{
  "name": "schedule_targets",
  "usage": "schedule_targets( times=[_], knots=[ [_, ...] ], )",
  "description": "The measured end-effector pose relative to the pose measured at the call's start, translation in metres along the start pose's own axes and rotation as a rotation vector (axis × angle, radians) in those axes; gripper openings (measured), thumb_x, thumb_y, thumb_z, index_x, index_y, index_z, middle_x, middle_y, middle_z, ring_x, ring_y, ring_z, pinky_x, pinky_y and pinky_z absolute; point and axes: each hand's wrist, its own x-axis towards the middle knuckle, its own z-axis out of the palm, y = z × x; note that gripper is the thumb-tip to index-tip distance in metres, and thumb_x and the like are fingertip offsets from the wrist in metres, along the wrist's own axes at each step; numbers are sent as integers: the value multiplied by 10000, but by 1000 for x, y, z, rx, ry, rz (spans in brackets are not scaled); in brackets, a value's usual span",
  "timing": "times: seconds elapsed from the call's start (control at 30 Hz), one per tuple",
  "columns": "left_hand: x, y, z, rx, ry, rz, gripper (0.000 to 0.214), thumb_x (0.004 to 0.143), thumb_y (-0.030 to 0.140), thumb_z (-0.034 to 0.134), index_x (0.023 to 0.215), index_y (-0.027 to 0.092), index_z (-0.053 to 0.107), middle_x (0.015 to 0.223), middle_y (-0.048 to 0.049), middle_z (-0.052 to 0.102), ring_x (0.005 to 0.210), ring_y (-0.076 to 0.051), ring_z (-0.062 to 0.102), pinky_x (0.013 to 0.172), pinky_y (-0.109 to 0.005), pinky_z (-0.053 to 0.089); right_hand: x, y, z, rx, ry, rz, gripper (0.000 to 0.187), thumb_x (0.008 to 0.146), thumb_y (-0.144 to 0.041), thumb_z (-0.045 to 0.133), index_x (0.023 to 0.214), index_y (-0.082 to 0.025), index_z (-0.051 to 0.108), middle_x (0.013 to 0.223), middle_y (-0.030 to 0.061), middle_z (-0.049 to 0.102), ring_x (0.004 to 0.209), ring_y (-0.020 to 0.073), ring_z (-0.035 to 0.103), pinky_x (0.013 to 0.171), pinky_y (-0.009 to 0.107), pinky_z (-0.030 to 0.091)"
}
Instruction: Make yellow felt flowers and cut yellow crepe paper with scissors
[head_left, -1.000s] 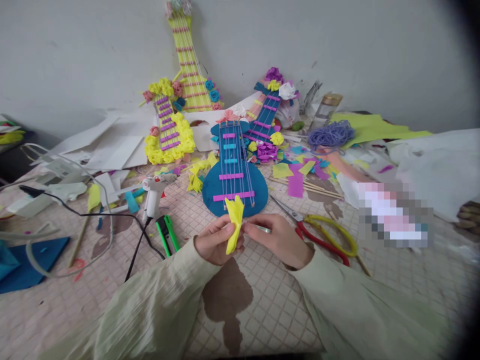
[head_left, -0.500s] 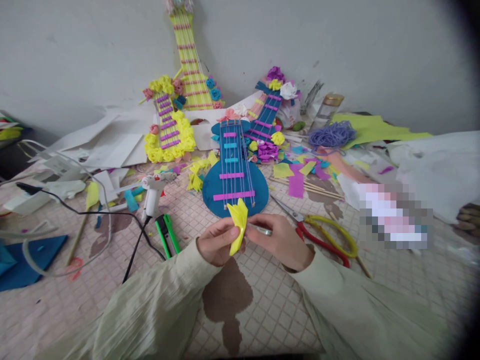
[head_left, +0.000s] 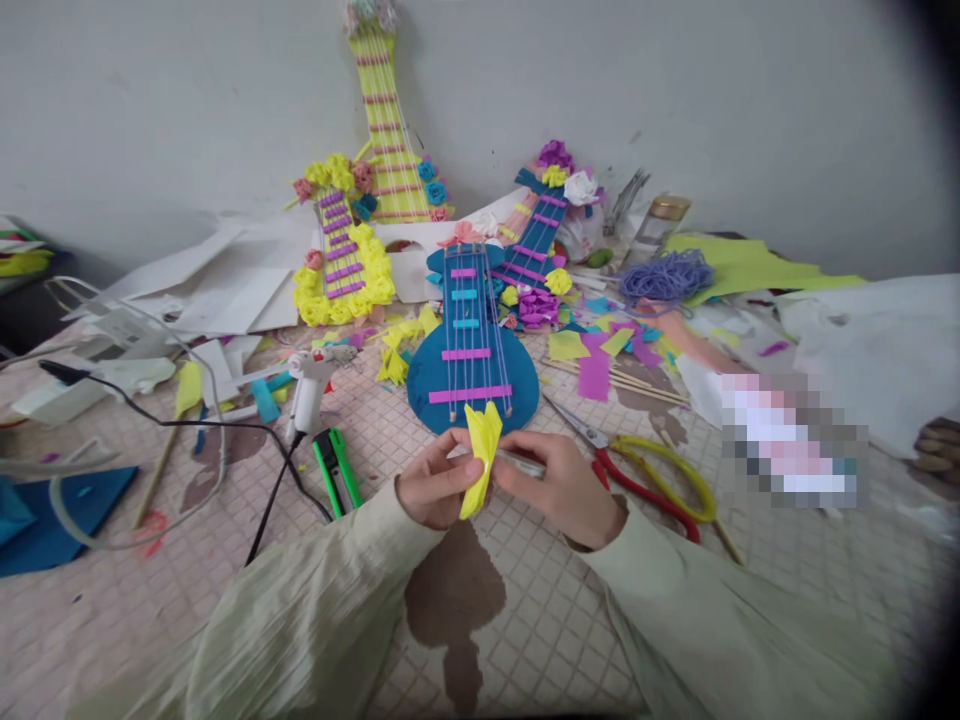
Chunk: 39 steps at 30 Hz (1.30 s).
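Note:
My left hand pinches a folded yellow paper piece with cut petal-like tips, held upright above the tiled table. My right hand is closed against the same paper from the right, and a thin grey stick-like thing shows between its fingers. Just behind the paper lies a blue cardboard guitar with pink and cyan bars and strings.
Red and yellow scissors lie right of my hands. A white glue gun with black cord and a green cutter lie left. Other decorated paper guitars lean at the wall among paper scraps, skewers and purple cord.
Both hands stay pinched on the yellow paper. The paper has turned slightly more upright between the fingers. The view has drifted a little.

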Motion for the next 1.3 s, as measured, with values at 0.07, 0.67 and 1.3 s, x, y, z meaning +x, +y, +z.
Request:
schedule_targets(
  times=[0.07,0.67,1.3],
  knots=[
    [-2,4,4,55,52,50,278,628,185,698,704,174,430,602,48,582,502,-65,519,495,-194,350,0,0,0,-26,11,-3,220,725,-338,515,708,-149,627,690,25,646,655,156,570,604,256,424],
    [0,2,-5,402,239,245,239,680,380,637,744,154,588,625,18,570,573,-80,507,564,-217,394,3,6,2,-22,67,-5,273,767,-397,511,784,-162,648,733,26,662,678,161,586,610,262,421],
    [4,17,-1,602,385,275,248,602,366,679,636,144,574,519,29,536,453,-69,460,425,-186,342,0,4,5,34,-62,9,327,815,-409,416,603,-173,495,534,-35,421,491,96,423,471,230,342]
  ],
)
